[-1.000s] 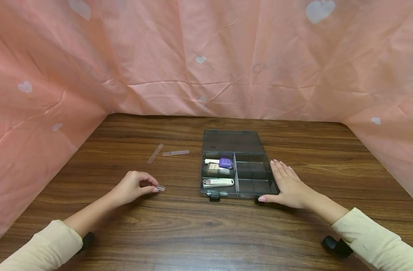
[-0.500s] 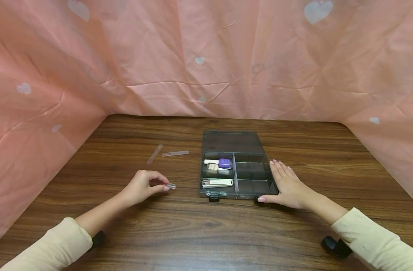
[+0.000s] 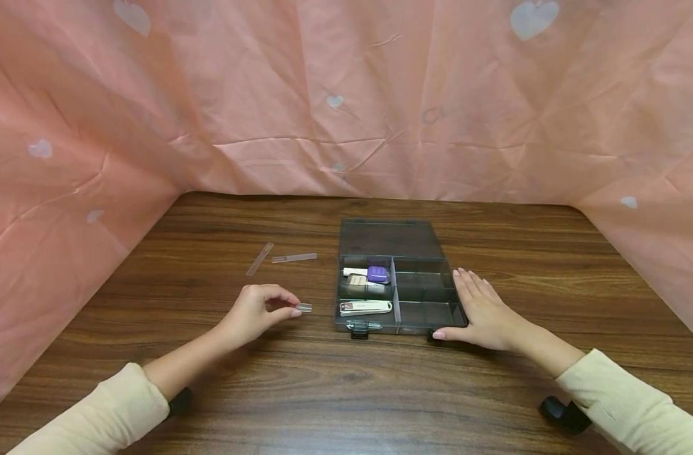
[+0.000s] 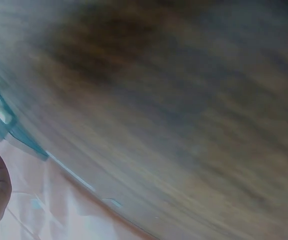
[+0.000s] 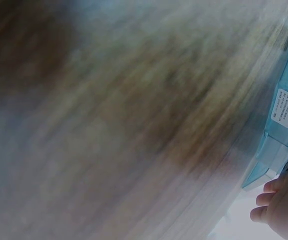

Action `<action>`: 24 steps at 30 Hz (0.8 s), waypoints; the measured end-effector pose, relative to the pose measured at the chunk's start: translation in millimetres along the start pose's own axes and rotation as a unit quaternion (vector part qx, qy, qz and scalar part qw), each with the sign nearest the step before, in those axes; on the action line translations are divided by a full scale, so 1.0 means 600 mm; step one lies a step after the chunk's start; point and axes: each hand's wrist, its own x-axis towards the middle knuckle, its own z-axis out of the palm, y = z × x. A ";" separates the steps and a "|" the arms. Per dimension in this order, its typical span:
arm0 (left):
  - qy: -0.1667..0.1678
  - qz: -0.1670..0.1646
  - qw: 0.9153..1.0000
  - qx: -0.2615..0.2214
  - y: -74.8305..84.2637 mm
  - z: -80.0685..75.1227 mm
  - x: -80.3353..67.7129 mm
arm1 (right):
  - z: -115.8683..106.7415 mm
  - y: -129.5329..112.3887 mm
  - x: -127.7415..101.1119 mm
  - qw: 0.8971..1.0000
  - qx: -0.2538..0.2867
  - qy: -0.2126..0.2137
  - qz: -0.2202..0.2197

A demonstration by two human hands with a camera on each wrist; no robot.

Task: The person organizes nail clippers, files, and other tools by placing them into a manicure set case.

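Between thumb and fingers, my left hand [image 3: 261,313] pinches a small clear plastic strip [image 3: 305,308], just left of a dark see-through organizer box [image 3: 396,313]. Most of the strip is hidden by the fingers. The box lies with its lid [image 3: 387,239] laid back. Its left side holds a purple nail polish bottle [image 3: 378,273], a beige bottle [image 3: 358,284] and white nail clippers [image 3: 366,307]. Extended fingers of my right hand [image 3: 483,316] rest along the box's right side, the thumb at its front edge. In the right wrist view, that hand [image 5: 286,202] is beside the box wall [image 5: 266,157].
Two more clear strips, one slanted [image 3: 260,259] and one nearly level [image 3: 294,258], lie on the wooden table [image 3: 335,392] left of the box. Latches [image 3: 359,330] stick out at the box's front. A pink curtain [image 3: 301,158] encloses the back and sides.
My left hand has moved right, carrying the pinched clear strip closer to the box. The right hand and the box have stayed in place.
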 end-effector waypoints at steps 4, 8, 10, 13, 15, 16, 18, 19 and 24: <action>0.001 0.005 1.000 -0.005 0.010 0.005 0.007 | -0.001 0.000 -0.001 1.000 0.004 -0.002 0.002; 0.000 0.010 1.000 -0.015 0.019 0.010 0.015 | 0.000 0.001 -0.001 1.000 0.003 -0.002 0.001; -0.003 0.012 1.000 -0.020 0.023 0.013 0.018 | 0.000 0.001 -0.001 1.000 0.003 -0.002 0.001; -0.006 0.018 1.000 -0.022 0.027 0.017 0.023 | 0.000 0.000 0.001 1.000 0.004 -0.001 0.000; -0.008 0.023 0.999 -0.023 0.030 0.021 0.027 | 0.000 0.000 0.001 1.000 0.005 -0.002 0.000; -0.009 0.025 0.999 -0.023 0.032 0.023 0.029 | 0.001 0.001 0.002 1.000 0.005 -0.002 0.000; -0.010 0.028 0.999 -0.025 0.036 0.027 0.033 | 0.001 0.001 0.002 1.000 0.005 -0.003 0.000; -0.010 0.029 0.999 -0.026 0.038 0.029 0.036 | 0.001 0.001 0.002 1.000 0.005 -0.003 0.000; -0.014 0.031 0.999 -0.035 0.049 0.040 0.047 | 0.001 0.002 0.002 1.000 0.003 -0.004 0.001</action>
